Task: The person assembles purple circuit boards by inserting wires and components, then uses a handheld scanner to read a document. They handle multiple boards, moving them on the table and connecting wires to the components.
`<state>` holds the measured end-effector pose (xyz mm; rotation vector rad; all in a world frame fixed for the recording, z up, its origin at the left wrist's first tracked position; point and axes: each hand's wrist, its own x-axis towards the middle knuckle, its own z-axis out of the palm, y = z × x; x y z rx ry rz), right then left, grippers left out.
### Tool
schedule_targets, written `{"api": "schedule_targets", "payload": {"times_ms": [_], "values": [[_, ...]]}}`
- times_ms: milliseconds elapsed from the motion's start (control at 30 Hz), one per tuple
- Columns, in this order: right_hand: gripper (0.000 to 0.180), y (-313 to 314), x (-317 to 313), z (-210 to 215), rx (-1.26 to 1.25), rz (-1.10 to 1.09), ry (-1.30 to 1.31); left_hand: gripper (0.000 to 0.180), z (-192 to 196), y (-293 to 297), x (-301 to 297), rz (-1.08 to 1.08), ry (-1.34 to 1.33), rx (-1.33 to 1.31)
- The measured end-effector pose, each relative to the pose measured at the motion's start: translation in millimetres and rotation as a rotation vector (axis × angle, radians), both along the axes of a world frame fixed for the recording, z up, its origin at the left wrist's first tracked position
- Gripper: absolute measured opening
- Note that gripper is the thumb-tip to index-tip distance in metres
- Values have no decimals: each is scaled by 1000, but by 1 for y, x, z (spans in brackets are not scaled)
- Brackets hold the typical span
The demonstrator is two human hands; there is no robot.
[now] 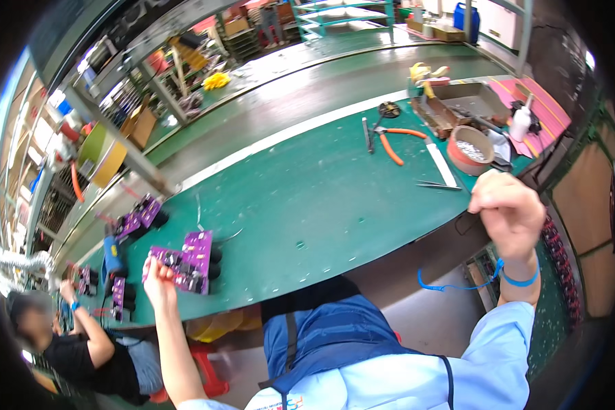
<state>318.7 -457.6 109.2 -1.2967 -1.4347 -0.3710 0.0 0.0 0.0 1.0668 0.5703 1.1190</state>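
Across the left part of the green table (294,198), a purple circuit board (197,253) has its edge pinched in my left hand (160,281), while my right hand (511,210) hangs loosely curled, holding anything or not I cannot tell, near a round tub (466,163) and tweezers (439,185)

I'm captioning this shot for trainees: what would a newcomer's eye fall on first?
Probably the bright purple circuit assembly at the left hand, on the green work surface. Next, the orange-handled pliers farther right, left of the round tub. The blue wrist strap below the right hand also stands out.
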Motion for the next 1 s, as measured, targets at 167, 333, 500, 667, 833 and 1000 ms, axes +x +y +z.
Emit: {"api": "schedule_targets", "payload": {"times_ms": [167, 333, 500, 667, 833, 1000], "values": [[13, -19, 55, -61, -527, -387, 68, 37, 4, -27, 13, 131, 445, 253], [12, -4, 117, -148, -566, -829, -135, 59, 19, -42, 9, 62, 539, 385], [11, -2, 143, -178, -672, -831, -265, 41, 2, -41, -16, 234, 847, 648], [9, 19, 85, -152, -572, -697, -187, 11, 7, -35, -17, -47, 812, 560], [12, 80, -18, -145, -700, -144, -150, 11, 24, -53, 11, -119, 799, 464], [13, 131, -66, -158, -710, -58, -346, 19, 37, -73, 59, -273, 691, 358]]}}
